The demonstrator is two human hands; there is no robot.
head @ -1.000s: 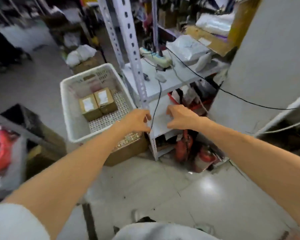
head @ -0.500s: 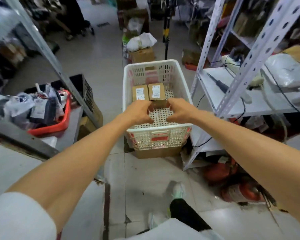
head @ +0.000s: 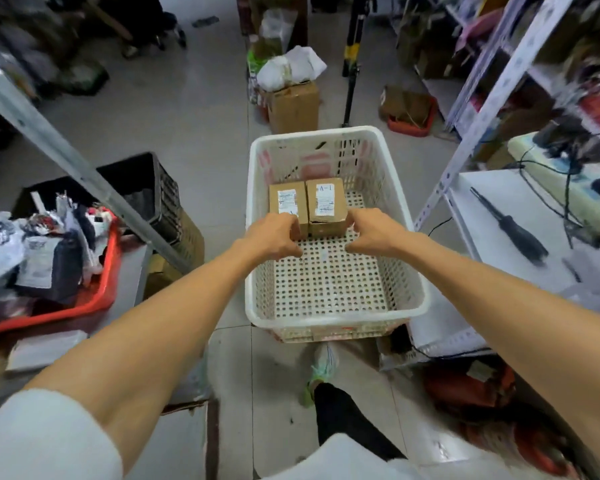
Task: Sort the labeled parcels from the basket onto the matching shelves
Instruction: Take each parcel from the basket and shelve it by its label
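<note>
left hand (head: 274,237) and right hand (head: 374,232), fingers curled, meet the boxes (head: 326,206) just ahead; grip unclear. clasp one squarely, label up.

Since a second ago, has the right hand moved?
Yes. The right hand left the rack and moved left into the basket, at the A-1 parcel.

White hole-dotted basket (head: 336,315), brown parcels (head: 326,216) bearing white labels (head: 287,201), red tray (head: 97,299)
</note>
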